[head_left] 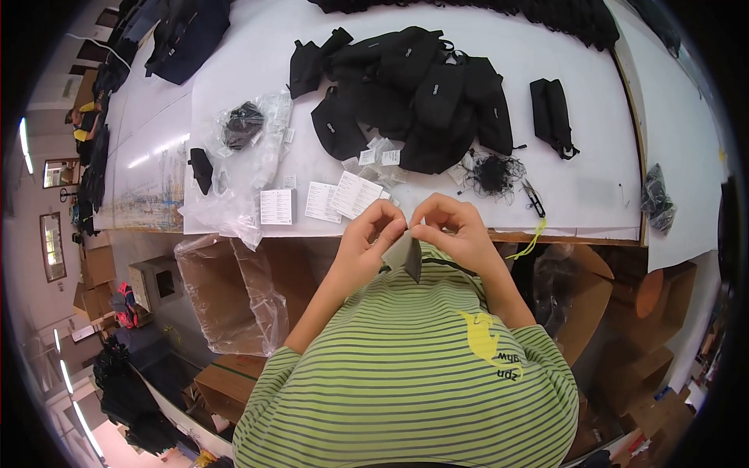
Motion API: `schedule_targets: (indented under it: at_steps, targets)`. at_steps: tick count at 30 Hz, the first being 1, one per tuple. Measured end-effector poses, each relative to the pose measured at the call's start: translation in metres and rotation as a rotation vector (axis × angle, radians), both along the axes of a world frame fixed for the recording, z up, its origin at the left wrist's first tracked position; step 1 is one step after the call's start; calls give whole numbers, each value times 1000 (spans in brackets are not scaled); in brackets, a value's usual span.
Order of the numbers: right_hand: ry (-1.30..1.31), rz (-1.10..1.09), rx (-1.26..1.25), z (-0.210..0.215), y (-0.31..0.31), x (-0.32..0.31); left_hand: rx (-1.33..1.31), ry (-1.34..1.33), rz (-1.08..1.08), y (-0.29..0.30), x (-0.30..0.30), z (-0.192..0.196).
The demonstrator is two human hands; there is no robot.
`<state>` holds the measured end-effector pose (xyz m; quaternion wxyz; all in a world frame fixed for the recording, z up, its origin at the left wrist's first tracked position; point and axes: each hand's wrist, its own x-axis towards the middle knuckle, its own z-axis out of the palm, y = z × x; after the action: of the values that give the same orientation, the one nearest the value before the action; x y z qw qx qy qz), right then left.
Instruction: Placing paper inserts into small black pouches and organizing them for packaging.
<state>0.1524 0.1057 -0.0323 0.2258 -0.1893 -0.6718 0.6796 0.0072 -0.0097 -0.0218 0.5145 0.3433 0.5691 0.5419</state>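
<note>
My left hand (373,234) and my right hand (451,228) meet close to my chest, just below the table's front edge. Both pinch a small grey card tag (404,254) that hangs between the fingertips, with a thin black string running off to its right. Directly beyond my hands, white paper tags (343,196) lie fanned out on the white table (593,187). Farther back sits a pile of black pouches (413,93).
A tangle of black strings (493,173) and small snips (535,198) lie right of the tags. One black pouch (552,115) lies apart at the right. Clear plastic bags (250,148) crowd the left. Plastic-lined cardboard boxes (226,296) stand under the table edge.
</note>
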Motion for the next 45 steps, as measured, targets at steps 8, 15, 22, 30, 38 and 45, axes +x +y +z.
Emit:
schedule_targets:
  at_steps: [8,15,22,30,38,45]
  targets:
    - [-109,-15,-559,-10,21,-3,57,68,-35,65,-36,-24]
    - [-207,-183,-444,-42,45,21,202,1301,-47,161,-54,-83]
    - [-366,-120,-525,-51,59,43,270,644,116,180,-61,-23]
    - [-455,63,-419,-68,77,31,295,1155,165,217,-99,-63]
    - [-535,-9,-430,-86,77,50,78,1275,-378,181,16,-120]
    - [-546,-62,-379,-90,65,69,-6,1358,-188,195,44,-147]
